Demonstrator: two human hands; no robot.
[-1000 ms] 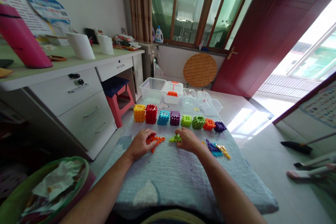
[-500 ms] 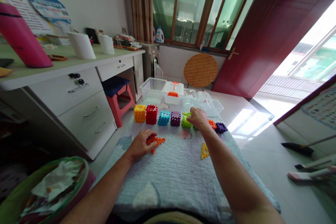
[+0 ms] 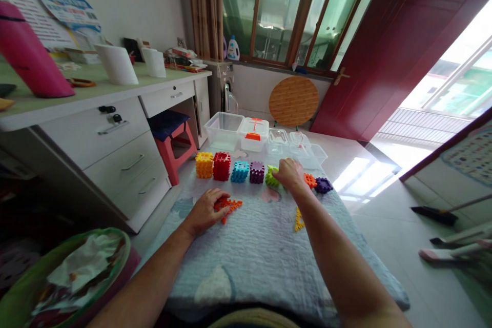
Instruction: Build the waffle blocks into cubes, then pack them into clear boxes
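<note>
My left hand (image 3: pixel 209 209) curls over an orange-red triangular plastic frame (image 3: pixel 232 207) with toothed edges, thumb and fingers around it; the hand hides part of it. Farther out, my right hand (image 3: pixel 291 173) is closed just right of a lime-green toothed cube (image 3: pixel 272 176), and what is under its fingers is hidden. To the left in the same row stand a yellow cube (image 3: pixel 204 165), a red cube (image 3: pixel 222 167), a turquoise cube (image 3: pixel 240 172) and a purple cube (image 3: pixel 257 173). An orange piece (image 3: pixel 309 180) and a dark violet piece (image 3: pixel 323 185) lie on the right.
A yellow toothed triangle (image 3: pixel 299 221) lies beside my right forearm on the cloth-covered table (image 3: pixel 253 261). Behind the row stand a clear open bin (image 3: pixel 223 136), a lidded box with an orange latch (image 3: pixel 253 137) and smaller clear containers (image 3: pixel 278 141). A bin (image 3: pixel 128 251) is at lower left.
My right hand has shifted slightly right and down, and the light-green part that stuck out by its fingertips no longer shows. My left hand stays on the orange-red triangle.
</note>
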